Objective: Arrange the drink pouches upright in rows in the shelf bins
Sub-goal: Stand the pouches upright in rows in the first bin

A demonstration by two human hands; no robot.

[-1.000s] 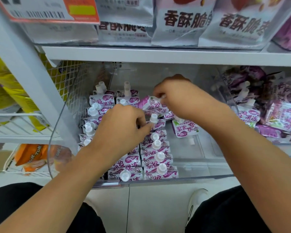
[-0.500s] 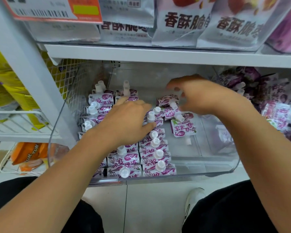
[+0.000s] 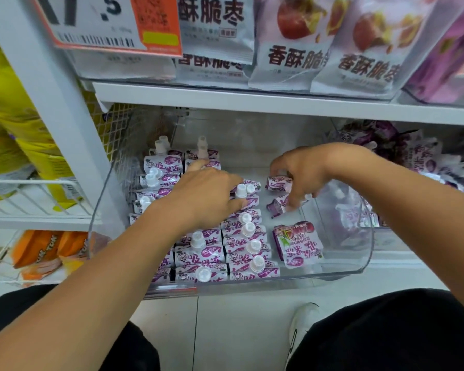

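A clear plastic bin point(image 3: 364, 253) on the lower shelf holds several purple-and-white drink pouches with white caps, standing in rows point(image 3: 241, 245) on its left and middle. My left hand point(image 3: 206, 195) lies flat over the middle rows, fingers pressing on the pouch tops. My right hand point(image 3: 303, 172) reaches into the bin's back right, fingers curled round a loose pouch point(image 3: 277, 183); another small pouch point(image 3: 276, 206) lies just below it. One pouch point(image 3: 298, 245) stands alone at the front right of the bin.
A second bin point(image 3: 413, 159) to the right holds a loose heap of the same pouches. Snack bags point(image 3: 292, 49) sit on the shelf above, with a price tag point(image 3: 105, 25) at the top left. Yellow packs point(image 3: 8, 124) fill the left rack. My shoe point(image 3: 303, 328) is on the floor.
My right hand has moved right and down to the loose pouches at the bin's back right. My left hand has shifted slightly and still rests on the middle rows. The camera has come closer.
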